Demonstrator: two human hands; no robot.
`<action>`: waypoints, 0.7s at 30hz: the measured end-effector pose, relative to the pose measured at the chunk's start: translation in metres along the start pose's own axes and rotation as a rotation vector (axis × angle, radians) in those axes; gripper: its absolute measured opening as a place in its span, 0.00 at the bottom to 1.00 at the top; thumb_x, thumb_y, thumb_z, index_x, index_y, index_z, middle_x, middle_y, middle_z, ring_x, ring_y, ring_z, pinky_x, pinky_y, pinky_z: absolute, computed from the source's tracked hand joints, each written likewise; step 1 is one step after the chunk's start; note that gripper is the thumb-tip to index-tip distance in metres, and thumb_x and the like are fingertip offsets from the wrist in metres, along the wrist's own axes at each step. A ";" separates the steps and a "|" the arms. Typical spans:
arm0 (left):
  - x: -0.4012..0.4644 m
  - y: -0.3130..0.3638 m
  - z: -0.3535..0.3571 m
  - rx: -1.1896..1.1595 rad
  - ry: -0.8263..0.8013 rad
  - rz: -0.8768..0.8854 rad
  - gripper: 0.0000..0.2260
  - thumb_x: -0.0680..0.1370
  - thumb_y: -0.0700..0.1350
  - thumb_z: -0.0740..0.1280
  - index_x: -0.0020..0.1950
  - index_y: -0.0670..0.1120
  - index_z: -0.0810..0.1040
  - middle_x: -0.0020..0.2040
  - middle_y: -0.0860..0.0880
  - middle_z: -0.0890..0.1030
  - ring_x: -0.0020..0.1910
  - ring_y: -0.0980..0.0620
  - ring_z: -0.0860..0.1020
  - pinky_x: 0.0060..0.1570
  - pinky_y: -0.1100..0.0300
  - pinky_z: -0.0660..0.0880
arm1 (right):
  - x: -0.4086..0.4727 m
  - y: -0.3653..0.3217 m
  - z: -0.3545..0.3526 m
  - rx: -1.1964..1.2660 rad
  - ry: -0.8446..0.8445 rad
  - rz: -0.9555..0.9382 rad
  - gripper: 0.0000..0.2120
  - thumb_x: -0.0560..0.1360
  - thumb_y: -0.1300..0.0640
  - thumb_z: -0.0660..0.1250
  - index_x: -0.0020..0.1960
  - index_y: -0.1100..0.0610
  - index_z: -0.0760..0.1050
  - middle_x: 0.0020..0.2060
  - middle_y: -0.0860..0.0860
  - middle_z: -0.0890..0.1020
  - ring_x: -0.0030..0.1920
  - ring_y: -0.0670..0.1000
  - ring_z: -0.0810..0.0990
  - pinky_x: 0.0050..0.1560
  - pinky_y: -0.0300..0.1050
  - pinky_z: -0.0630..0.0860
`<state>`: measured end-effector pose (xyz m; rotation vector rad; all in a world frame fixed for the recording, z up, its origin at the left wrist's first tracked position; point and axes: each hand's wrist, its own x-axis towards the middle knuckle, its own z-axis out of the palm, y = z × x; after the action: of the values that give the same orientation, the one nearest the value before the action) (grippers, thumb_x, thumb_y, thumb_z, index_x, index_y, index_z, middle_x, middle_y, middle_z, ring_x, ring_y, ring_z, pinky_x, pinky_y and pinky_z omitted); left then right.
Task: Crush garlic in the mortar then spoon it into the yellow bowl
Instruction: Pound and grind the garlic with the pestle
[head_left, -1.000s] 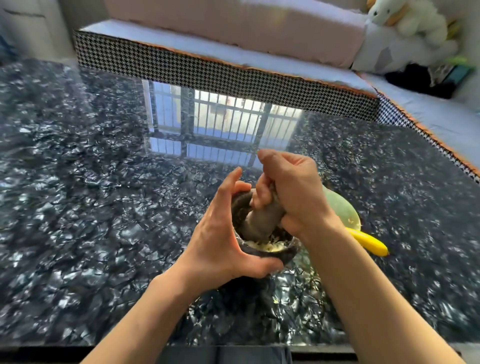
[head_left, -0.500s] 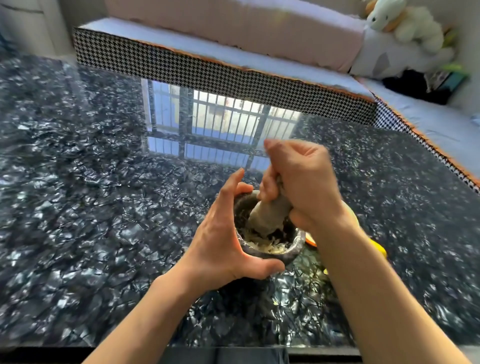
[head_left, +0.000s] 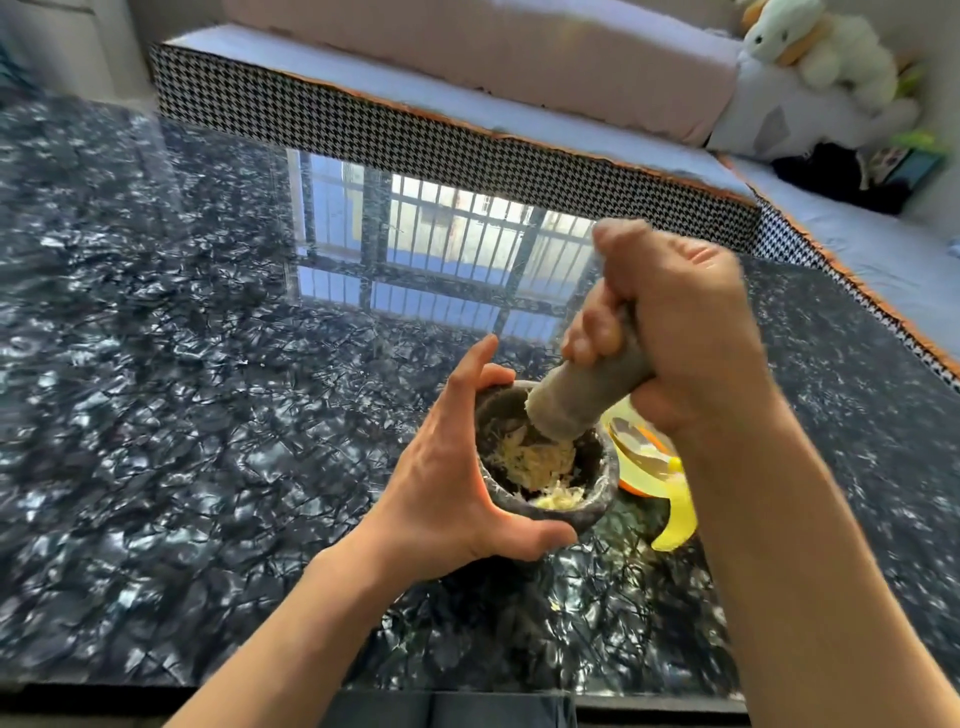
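A dark stone mortar (head_left: 597, 483) stands on the black marbled table (head_left: 182, 415) with pale crushed garlic (head_left: 540, 462) inside. My left hand (head_left: 447, 483) grips the mortar's left wall, thumb under the near rim. My right hand (head_left: 670, 332) grips a grey stone pestle (head_left: 582, 395), tilted, its lower end raised just above the garlic. The yellow bowl (head_left: 644, 457) sits right behind the mortar, mostly hidden by my right forearm; a spoon bowl (head_left: 631, 434) lies in it. A yellow handle (head_left: 678, 519) curves down from it.
A houndstooth-edged cushioned bench (head_left: 467, 150) runs along the table's far side and right corner. A plush toy (head_left: 810, 47) sits at the back right. The table's near edge is just below my forearms. A window reflection shines on the tabletop behind the mortar.
My right hand has lifted the pestle up and to the right, out of the garlic. The left hand has stayed on the mortar. More of the yellow bowl shows.
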<state>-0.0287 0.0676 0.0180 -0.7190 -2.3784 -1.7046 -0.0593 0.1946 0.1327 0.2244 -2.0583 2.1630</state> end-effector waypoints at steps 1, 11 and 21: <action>0.000 0.000 0.000 0.000 0.000 0.004 0.51 0.56 0.61 0.75 0.71 0.60 0.47 0.63 0.61 0.66 0.63 0.62 0.68 0.62 0.70 0.63 | -0.002 0.000 0.000 0.020 -0.010 0.001 0.20 0.76 0.61 0.61 0.25 0.56 0.65 0.14 0.51 0.69 0.17 0.52 0.68 0.25 0.43 0.68; -0.002 -0.002 -0.001 -0.016 -0.002 -0.004 0.54 0.55 0.60 0.76 0.71 0.59 0.46 0.65 0.60 0.65 0.64 0.65 0.65 0.61 0.74 0.59 | -0.006 0.017 0.006 -0.043 -0.067 0.118 0.23 0.76 0.60 0.62 0.23 0.54 0.64 0.14 0.52 0.69 0.17 0.51 0.67 0.28 0.44 0.67; -0.002 0.001 -0.001 -0.040 -0.001 -0.035 0.54 0.55 0.59 0.76 0.70 0.62 0.45 0.63 0.60 0.67 0.65 0.61 0.66 0.65 0.64 0.63 | -0.010 0.032 0.020 -0.324 -0.212 0.191 0.24 0.77 0.60 0.61 0.22 0.56 0.73 0.14 0.53 0.69 0.17 0.52 0.65 0.25 0.43 0.66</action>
<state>-0.0266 0.0665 0.0178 -0.6886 -2.3777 -1.7710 -0.0559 0.1730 0.1005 0.2350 -2.6092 1.9316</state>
